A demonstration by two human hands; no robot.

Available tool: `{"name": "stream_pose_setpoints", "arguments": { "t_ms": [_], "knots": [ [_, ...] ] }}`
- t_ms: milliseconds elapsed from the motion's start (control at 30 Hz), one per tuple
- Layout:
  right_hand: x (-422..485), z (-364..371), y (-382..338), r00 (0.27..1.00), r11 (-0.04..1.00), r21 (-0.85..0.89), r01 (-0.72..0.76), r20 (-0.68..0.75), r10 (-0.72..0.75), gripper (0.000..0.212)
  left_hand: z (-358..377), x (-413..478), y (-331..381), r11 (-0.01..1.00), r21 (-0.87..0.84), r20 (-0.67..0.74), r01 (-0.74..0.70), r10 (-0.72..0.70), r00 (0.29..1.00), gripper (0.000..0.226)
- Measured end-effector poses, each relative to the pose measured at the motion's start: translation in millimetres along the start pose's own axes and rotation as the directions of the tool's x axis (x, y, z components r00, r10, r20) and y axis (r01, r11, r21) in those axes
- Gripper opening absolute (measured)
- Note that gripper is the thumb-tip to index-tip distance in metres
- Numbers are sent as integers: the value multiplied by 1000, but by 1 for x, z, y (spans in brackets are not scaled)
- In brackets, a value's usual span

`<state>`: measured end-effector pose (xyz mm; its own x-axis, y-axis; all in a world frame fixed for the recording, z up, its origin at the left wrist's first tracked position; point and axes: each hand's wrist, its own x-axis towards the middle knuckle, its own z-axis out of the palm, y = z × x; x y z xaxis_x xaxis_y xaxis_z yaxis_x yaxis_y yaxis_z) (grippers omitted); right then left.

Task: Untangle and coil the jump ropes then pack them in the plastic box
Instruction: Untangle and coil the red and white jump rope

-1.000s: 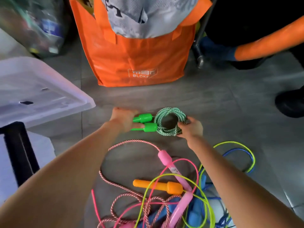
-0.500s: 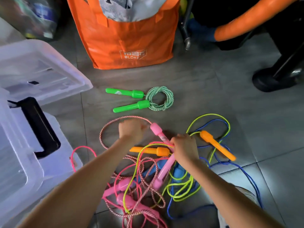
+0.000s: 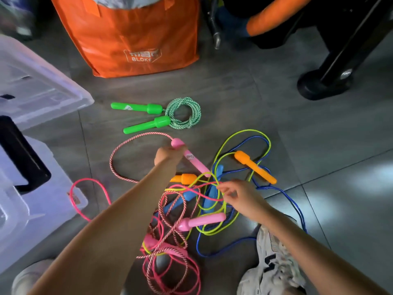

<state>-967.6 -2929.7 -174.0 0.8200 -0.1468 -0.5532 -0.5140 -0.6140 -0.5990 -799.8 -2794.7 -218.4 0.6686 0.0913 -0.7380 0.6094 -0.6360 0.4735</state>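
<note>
A green jump rope (image 3: 182, 113) lies coiled on the floor with its two green handles pointing left. Below it sits a tangle of ropes (image 3: 191, 209): pink-and-white braided, plain pink, yellow-green and blue cords, with pink, orange and blue handles. My left hand (image 3: 168, 155) grips a pink handle (image 3: 191, 158) of the braided rope, lifted slightly. My right hand (image 3: 238, 195) pinches the thin pink cord (image 3: 204, 194) where it crosses the yellow-green one. The clear plastic box (image 3: 32, 201) stands at the left with a black handle.
The box's clear lid (image 3: 36, 86) lies on the floor at upper left. An orange shopping bag (image 3: 136, 37) stands behind the ropes. A black stand base (image 3: 323, 86) sits upper right. My shoes (image 3: 274, 271) are at the bottom edge.
Both hands let go of the coiled green rope and moved down to the tangle. My left hand took a pink handle; my right hand picked up the pink cord.
</note>
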Motion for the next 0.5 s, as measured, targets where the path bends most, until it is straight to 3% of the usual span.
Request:
{"name": "stream_pose_setpoints", "arguments": {
  "t_ms": [133,267,400,500],
  "knots": [
    [-3,-22,-27,997,996,89,-27,-74,34,31,-28,-26,15,970,-226,26,-92,101,995,24],
    [-23,-38,-62,978,978,207,36,-209,8,22,-66,-74,37,875,-421,43,-241,284,958,18],
    [-57,-61,-104,943,967,206,151,-323,-78,19,-115,-146,50,833,-330,7,-445,473,881,15],
    [-88,-80,-145,914,954,207,218,-385,-126,23,-164,-200,57,810,-257,103,-527,565,819,11]
  ]
}}
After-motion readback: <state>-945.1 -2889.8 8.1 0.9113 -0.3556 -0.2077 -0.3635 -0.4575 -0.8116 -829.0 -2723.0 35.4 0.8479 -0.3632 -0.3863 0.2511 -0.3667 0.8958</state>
